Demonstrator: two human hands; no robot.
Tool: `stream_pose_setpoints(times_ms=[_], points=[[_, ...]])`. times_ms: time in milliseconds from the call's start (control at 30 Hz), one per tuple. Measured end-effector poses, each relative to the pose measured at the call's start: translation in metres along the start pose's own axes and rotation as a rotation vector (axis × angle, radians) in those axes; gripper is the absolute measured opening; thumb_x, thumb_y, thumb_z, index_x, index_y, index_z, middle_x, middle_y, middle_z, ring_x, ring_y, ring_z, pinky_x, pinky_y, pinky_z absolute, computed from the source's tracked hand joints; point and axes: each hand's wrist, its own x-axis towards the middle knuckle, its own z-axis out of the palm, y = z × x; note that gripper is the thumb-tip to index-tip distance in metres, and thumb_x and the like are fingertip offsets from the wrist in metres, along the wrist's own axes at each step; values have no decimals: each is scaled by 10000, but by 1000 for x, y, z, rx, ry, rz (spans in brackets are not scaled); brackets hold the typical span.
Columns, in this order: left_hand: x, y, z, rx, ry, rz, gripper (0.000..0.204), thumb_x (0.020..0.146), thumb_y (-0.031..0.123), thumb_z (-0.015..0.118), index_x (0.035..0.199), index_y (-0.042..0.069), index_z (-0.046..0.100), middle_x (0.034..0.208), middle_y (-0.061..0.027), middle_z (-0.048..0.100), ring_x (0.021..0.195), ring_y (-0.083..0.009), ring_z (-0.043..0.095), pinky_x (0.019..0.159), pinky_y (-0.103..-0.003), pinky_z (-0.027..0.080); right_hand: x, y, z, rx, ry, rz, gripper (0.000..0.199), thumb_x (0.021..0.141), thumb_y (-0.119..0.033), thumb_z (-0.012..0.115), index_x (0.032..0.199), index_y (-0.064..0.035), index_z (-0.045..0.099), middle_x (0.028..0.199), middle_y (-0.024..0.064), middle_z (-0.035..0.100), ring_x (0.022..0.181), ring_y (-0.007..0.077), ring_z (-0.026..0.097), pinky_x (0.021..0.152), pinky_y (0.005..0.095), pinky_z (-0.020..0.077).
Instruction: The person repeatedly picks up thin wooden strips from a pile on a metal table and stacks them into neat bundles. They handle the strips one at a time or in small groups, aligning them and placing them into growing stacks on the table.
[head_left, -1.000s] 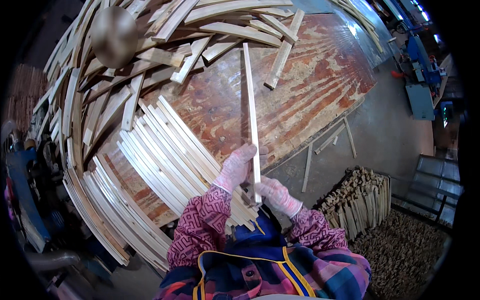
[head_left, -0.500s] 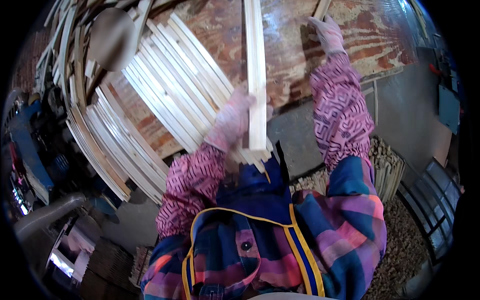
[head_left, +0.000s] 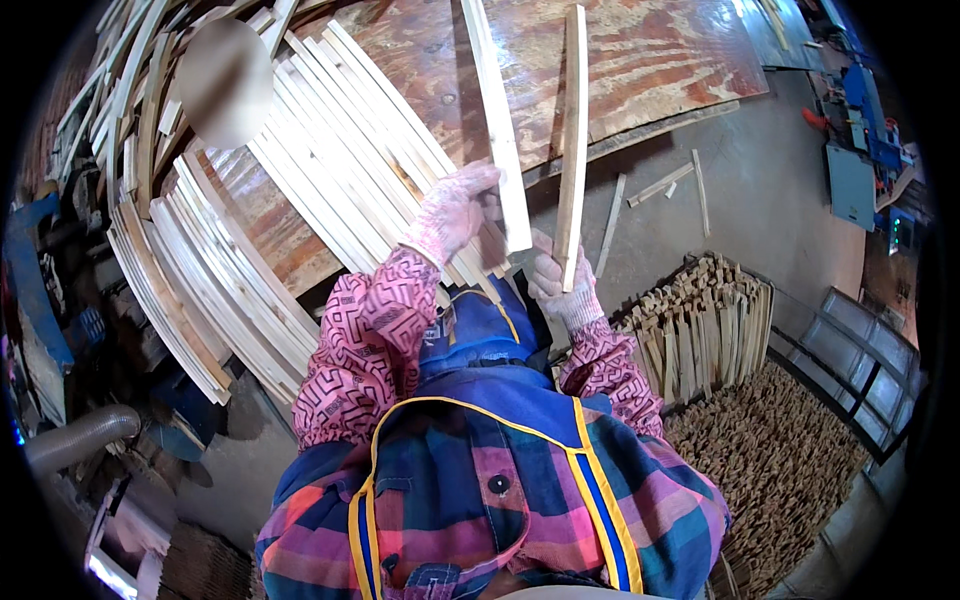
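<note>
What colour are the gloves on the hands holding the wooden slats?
Pale pink knit gloves on the left hand and right hand, seen in the head view.

Left strip point(head_left: 497, 120): upper end cut off by top edge of picture. Right strip point(head_left: 573, 140): lower end sits in right hand point(head_left: 562, 288); palm side of that hand hidden behind the glove back and the wood. Left hand point(head_left: 455, 208): fingertips hidden behind the left strip, grip not resolvable. Blurred oval patch point(head_left: 225, 80) covers part of the fanned slat pile point(head_left: 250, 260). Blue machine point(head_left: 860, 150) at right rim too small and bent to identify. Lower left corner dark, contents unclear
</note>
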Motion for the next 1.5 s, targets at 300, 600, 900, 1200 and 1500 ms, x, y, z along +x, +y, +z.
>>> stream_pose_setpoints(times_ms=[300,600,900,1200,1500], points=[[23,-24,38,521,235,140,717,845,101,707,1450,-44,350,1239,-182,575,1067,-257,581,908,-364,490,4,43,63,-123,254,-162,596,990,-520,447,1251,10,523,645,-11,465,443,121,448,404,268,384],[-21,-14,5,973,316,170,528,778,139,790,1221,-4,541,964,-111,662,817,-187,634,716,-315,530,-10,52,40,123,-71,-88,854,781,-737,594,1271,-38,553,738,0,537,523,116,455,452,246,407],[-102,-4,-41,403,192,436,559,795,14,727,1300,-13,490,1044,-85,643,845,-148,623,747,-302,538,9,31,58,-74,-53,-148,515,939,-373,625,1365,-121,484,844,60,592,689,170,560,581,258,489],[-319,31,-228,740,1087,806,576,803,70,716,1327,55,479,1070,-83,646,913,-182,621,811,-300,522,9,19,37,-567,148,-193,552,854,-192,681,1351,-61,479,963,70,600,712,170,590,600,293,532],[-364,17,-337,1302,1494,486,690,772,90,740,1389,-3,445,1419,-200,462,1317,-319,448,1119,-381,339,8,7,50,-288,190,-220,417,991,-265,538,1285,28,509,1027,117,637,860,232,657,741,385,582]])
